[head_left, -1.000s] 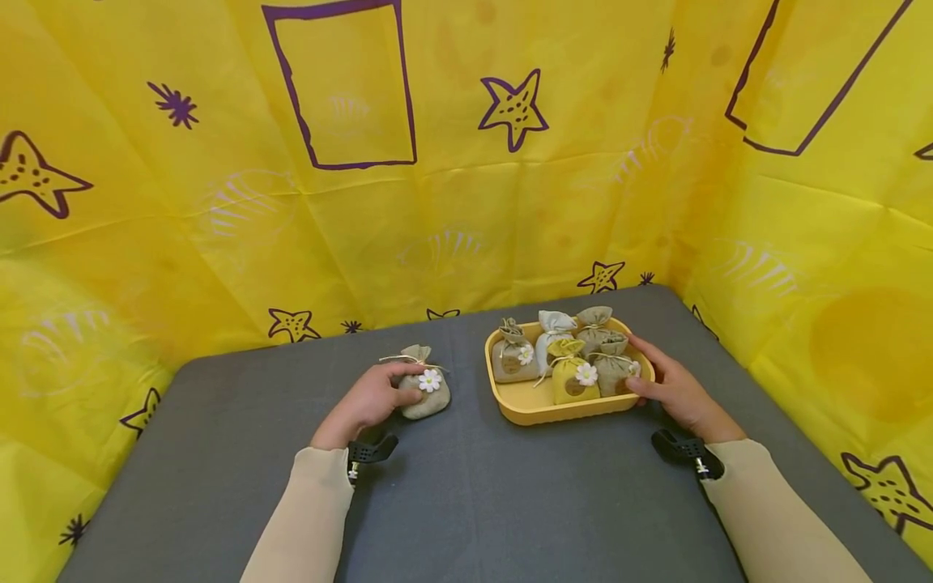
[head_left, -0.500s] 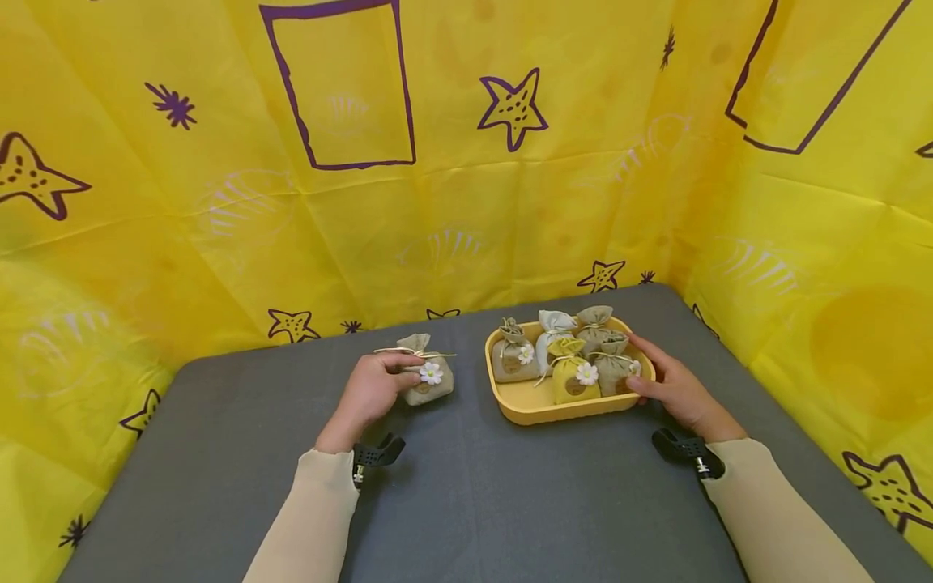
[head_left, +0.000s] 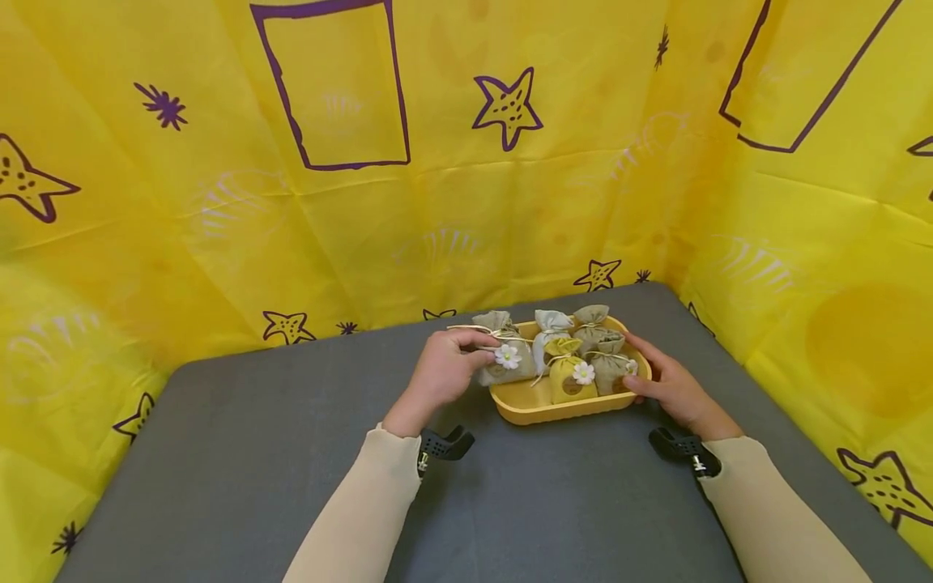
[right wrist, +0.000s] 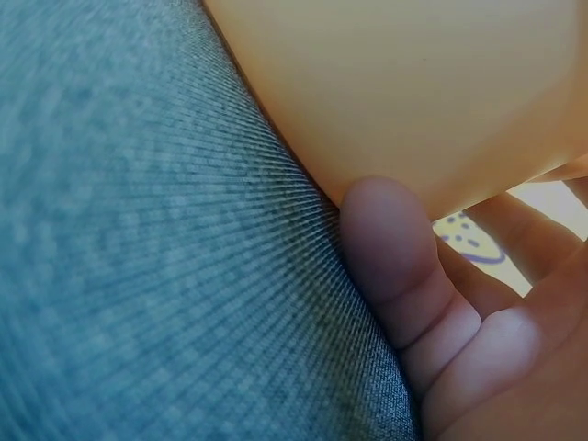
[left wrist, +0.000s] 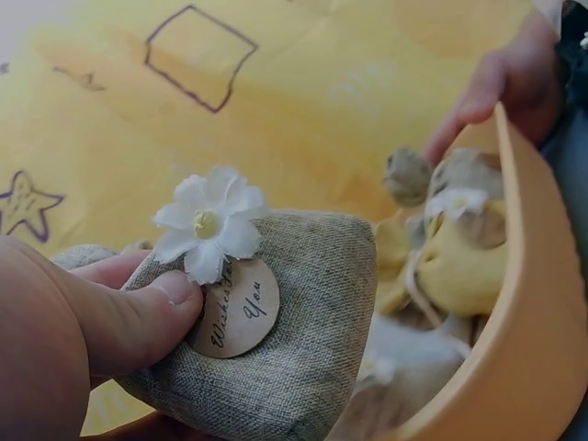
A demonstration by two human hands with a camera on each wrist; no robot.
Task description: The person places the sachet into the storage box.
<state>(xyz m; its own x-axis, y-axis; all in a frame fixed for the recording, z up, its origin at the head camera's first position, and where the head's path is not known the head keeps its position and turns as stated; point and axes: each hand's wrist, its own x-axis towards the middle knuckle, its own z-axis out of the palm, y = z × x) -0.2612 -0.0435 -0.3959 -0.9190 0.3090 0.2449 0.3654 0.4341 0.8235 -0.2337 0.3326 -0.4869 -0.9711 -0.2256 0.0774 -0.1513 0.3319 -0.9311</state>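
My left hand (head_left: 440, 372) pinches a grey-green linen sachet (left wrist: 322, 303) between thumb and fingers. A white flower and a round brown tag with writing decorate its front. In the head view the sachet overlaps the left end of the yellow tray (head_left: 528, 415), hiding most of a brownish sachet there. My right hand (head_left: 678, 393) grips the tray's right end, thumb at the near corner and fingers along the far side. The right wrist view shows the thumb (right wrist: 386, 239) against the tray wall, low by the cloth.
Inside the tray stand a yellow sachet (head_left: 568, 389), a white sachet (head_left: 551, 325) and grey-brown sachets (head_left: 608, 372). A dark grey cloth (head_left: 240, 470) covers the table. Yellow printed sheets (head_left: 350, 227) rise behind it and at its right.
My left hand has lifted the grey-green sachet off the table and carried it rightward to the tray's left end. The right hand and the tray stay in place.
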